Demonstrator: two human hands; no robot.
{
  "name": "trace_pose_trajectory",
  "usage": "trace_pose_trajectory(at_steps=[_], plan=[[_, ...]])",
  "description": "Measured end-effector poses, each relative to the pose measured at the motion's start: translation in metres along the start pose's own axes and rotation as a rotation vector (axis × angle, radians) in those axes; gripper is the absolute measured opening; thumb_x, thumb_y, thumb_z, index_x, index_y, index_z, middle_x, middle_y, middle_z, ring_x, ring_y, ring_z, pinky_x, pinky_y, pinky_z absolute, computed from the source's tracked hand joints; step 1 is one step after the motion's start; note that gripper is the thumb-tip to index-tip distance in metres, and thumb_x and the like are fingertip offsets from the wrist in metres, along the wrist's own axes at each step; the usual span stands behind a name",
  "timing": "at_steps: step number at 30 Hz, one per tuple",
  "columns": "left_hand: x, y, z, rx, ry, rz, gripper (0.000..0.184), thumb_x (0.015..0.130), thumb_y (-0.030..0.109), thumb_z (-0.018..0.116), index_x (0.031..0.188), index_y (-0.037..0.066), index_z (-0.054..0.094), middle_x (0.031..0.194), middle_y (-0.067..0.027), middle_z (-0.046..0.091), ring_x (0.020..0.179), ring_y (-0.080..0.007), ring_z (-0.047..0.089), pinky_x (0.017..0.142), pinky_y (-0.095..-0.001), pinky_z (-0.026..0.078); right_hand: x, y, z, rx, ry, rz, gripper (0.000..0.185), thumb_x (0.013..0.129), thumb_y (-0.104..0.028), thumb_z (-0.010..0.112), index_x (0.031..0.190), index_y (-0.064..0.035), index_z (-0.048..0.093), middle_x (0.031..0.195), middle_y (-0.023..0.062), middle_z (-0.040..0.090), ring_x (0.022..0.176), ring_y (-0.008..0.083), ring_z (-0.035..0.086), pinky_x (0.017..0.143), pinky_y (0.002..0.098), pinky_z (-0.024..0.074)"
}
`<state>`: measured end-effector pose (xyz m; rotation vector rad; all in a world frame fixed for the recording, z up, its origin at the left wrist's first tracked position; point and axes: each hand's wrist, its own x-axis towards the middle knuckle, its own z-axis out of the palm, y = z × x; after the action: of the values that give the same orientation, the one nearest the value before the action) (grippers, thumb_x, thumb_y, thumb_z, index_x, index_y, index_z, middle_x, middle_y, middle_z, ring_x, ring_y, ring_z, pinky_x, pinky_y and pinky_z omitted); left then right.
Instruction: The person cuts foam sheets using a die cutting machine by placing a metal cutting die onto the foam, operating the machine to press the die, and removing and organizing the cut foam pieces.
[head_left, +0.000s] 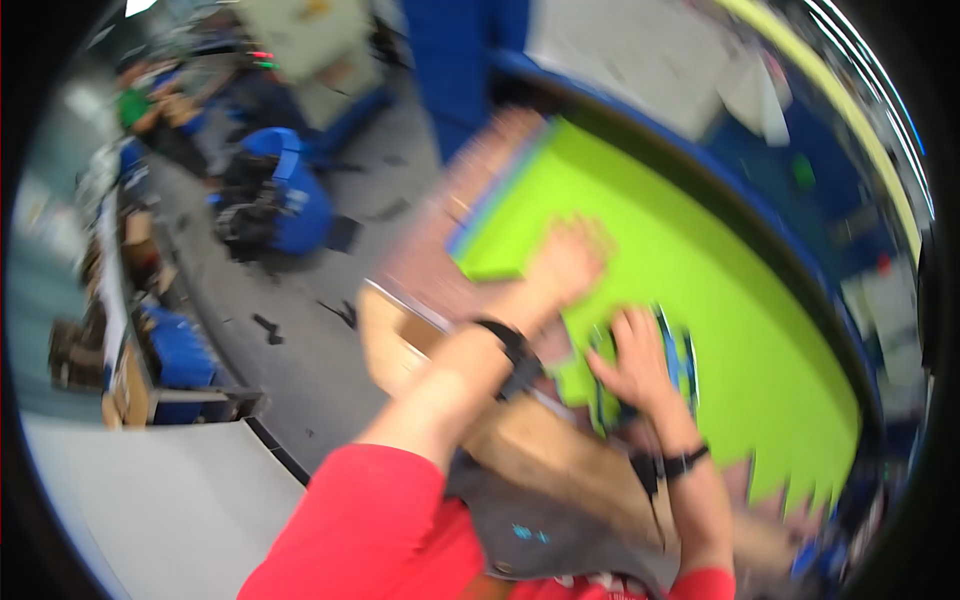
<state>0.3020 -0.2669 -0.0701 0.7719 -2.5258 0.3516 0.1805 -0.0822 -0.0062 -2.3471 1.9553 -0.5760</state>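
A bright green sheet [720, 300] with jagged cut-outs along its near edge lies on the worktable. My left hand [572, 260] is over the sheet's left part, palm down with fingers apart; blur hides whether it presses on it. My right hand [637, 365] rests with fingers spread on a flat blue, black and white patterned piece [680, 362] at the sheet's near edge. What this piece is, I cannot make out. Each wrist has a black band.
A brownish table surface [430, 250] shows left of the sheet, with a wooden edge [560, 455] close to my body. Blue bin [305, 205] and dark scraps [268, 328] are on the floor. Farther off sits a person in green [135, 108]. A grey-white panel [160, 500] is at lower left.
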Motion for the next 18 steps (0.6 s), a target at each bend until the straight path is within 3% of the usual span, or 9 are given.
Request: trace_pose_trajectory(at_steps=[1,3,6,7,9,12,16,18], plan=[[0.006,0.0,-0.009,-0.166,-0.034,-0.055,0.048,0.096,0.04,0.053,0.14,0.022,0.058,0.15,-0.0136,0.051,0.142,-0.0365,0.042,0.114,-0.0598,0.032,-0.003,0.001,-0.008,0.05,0.107,-0.056,0.056,0.078,-0.029,0.079,0.116,0.0041,0.056,0.127,0.0254,0.054,0.116,0.0445,0.052,0.102,0.0505,0.0436],[0.008,0.004,-0.013,-0.169,-0.115,-0.061,0.047,0.101,0.04,0.049,0.145,0.024,0.054,0.154,-0.0129,0.046,0.144,-0.0357,0.039,0.117,-0.0576,0.029,-0.016,0.003,-0.027,0.05,0.239,0.059,0.054,0.078,-0.022,0.081,0.119,0.0046,0.057,0.127,0.0252,0.056,0.114,0.0433,0.055,0.099,0.0482,0.0465],[0.017,0.008,-0.017,-0.212,-0.141,-0.062,0.047,0.103,0.04,0.047,0.148,0.025,0.051,0.157,-0.0127,0.043,0.145,-0.0362,0.038,0.119,-0.0574,0.026,-0.035,0.024,-0.035,0.052,0.315,0.292,0.036,0.084,-0.018,0.076,0.108,0.0037,0.06,0.105,0.0225,0.063,0.097,0.0407,0.061,0.085,0.0473,0.0507],[0.021,0.009,-0.02,-0.207,-0.155,-0.079,0.047,0.104,0.04,0.046,0.149,0.025,0.05,0.157,-0.0126,0.042,0.145,-0.0365,0.038,0.12,-0.0576,0.025,-0.038,0.031,-0.034,0.033,0.322,0.305,0.036,0.084,-0.018,0.076,0.108,0.0037,0.06,0.105,0.0225,0.063,0.097,0.0407,0.061,0.085,0.0473,0.0507],[0.032,0.005,-0.011,-0.222,-0.16,-0.07,0.047,0.104,0.04,0.046,0.149,0.025,0.05,0.158,-0.0133,0.041,0.145,-0.0373,0.037,0.12,-0.0582,0.025,-0.027,0.043,-0.026,0.038,0.112,0.413,0.028,0.089,-0.023,0.071,0.097,0.0019,0.061,0.096,0.021,0.065,0.088,0.0402,0.064,0.077,0.0483,0.0522],[0.031,0.01,-0.014,-0.205,-0.212,-0.08,0.047,0.104,0.04,0.045,0.15,0.026,0.049,0.158,-0.0151,0.04,0.146,-0.0392,0.035,0.12,-0.0589,0.024,-0.017,0.027,-0.016,-0.068,0.026,0.395,0.031,0.092,-0.03,0.068,0.094,0.0008,0.061,0.097,0.0208,0.066,0.086,0.0404,0.066,0.074,0.0496,0.0532],[0.047,0.027,-0.023,-0.221,-0.324,-0.146,0.048,0.104,0.043,0.045,0.15,0.028,0.048,0.158,-0.0185,0.039,0.147,-0.0427,0.032,0.119,-0.0609,0.024,0.001,0.021,-0.011,-0.081,-0.077,0.515,0.034,0.092,-0.032,0.068,0.096,0.0013,0.062,0.097,0.0201,0.066,0.093,0.0393,0.065,0.079,0.0482,0.0533],[0.039,0.033,-0.016,-0.226,-0.228,-0.116,0.049,0.104,0.044,0.046,0.15,0.029,0.048,0.157,-0.019,0.039,0.146,-0.043,0.033,0.118,-0.0617,0.025,0.005,0.021,-0.02,-0.132,0.018,0.473,0.032,0.091,-0.03,0.069,0.098,0.0009,0.063,0.097,0.0193,0.066,0.096,0.0382,0.064,0.082,0.0474,0.0526]])
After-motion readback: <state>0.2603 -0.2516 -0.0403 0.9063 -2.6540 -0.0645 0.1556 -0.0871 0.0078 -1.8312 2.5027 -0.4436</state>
